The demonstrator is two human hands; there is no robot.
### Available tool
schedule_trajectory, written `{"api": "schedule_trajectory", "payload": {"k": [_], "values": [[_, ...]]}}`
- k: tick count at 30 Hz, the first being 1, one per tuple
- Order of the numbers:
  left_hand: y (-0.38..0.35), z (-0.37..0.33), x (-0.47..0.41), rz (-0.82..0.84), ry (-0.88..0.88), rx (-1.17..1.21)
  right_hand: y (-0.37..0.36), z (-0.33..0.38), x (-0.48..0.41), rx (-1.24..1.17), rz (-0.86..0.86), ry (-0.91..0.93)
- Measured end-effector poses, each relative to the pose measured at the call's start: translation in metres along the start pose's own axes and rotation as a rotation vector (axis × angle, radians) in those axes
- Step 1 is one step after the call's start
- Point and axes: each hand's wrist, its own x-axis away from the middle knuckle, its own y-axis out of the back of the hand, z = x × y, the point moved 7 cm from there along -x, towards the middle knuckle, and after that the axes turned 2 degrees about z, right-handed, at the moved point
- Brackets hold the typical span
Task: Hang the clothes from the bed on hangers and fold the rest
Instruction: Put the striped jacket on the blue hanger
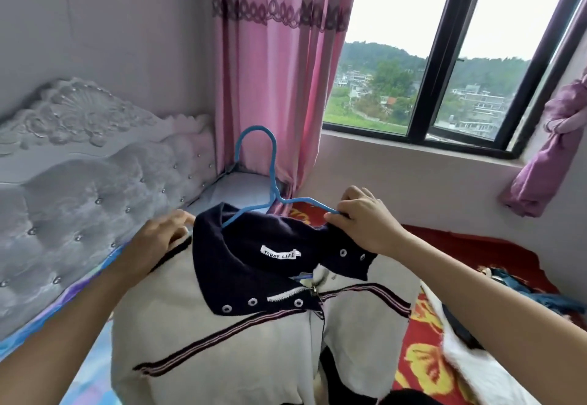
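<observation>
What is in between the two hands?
In the head view, the jacket's dark collar with the blue hanger poking out lies between the left hand and right hand.

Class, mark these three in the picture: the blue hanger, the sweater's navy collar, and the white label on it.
blue hanger (273, 166), head view, on its neck below the hook.
navy collar (228, 265), head view, cloth left of the label.
white label (281, 252), head view, its middle.

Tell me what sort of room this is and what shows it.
Most likely a home bedroom. A tufted white headboard stands at the left, a red patterned blanket is spread at the right, a pink curtain hangs beside the window, and a sweater sits partly on a blue hanger.
</observation>
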Motion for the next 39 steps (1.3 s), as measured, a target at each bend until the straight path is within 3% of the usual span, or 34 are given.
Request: {"api": "schedule_trajectory", "payload": {"k": [3, 8, 15, 18, 20, 23, 26, 29, 35, 39], "values": [[0.010, -0.009, 0.013, 0.032, -0.047, -0.009, 0.002, 0.000, -0.005, -0.231, -0.053, -0.020], [-0.011, -0.026, 0.019, 0.178, -0.094, -0.326, -0.001, 0.012, -0.003, -0.359, -0.089, 0.022], [0.016, -0.007, 0.043, 0.149, -0.018, -0.265, -0.021, 0.022, 0.007, -0.407, -0.082, 0.087], [0.026, -0.008, 0.058, 0.133, -0.001, -0.204, -0.023, 0.033, 0.005, -0.340, -0.056, 0.149], [0.037, -0.010, 0.070, 0.121, 0.026, -0.179, -0.019, 0.043, 0.006, -0.165, -0.066, 0.206], [0.054, -0.017, 0.092, 0.081, 0.062, -0.193, -0.005, 0.075, 0.019, 0.072, -0.214, 0.398], [0.072, -0.036, 0.123, -0.028, 0.044, -0.286, -0.007, 0.105, 0.023, 0.126, -0.214, 0.505], [0.094, -0.054, 0.159, -0.181, 0.018, -0.354, -0.018, 0.122, 0.010, -0.060, 0.008, 0.473], [0.141, -0.114, 0.274, -0.482, 0.103, -0.520, -0.013, 0.221, 0.018, -0.486, 0.211, 0.657], [0.154, -0.152, 0.380, -0.723, 0.206, -0.620, -0.014, 0.302, 0.051, -0.601, 0.362, 0.843]]}}
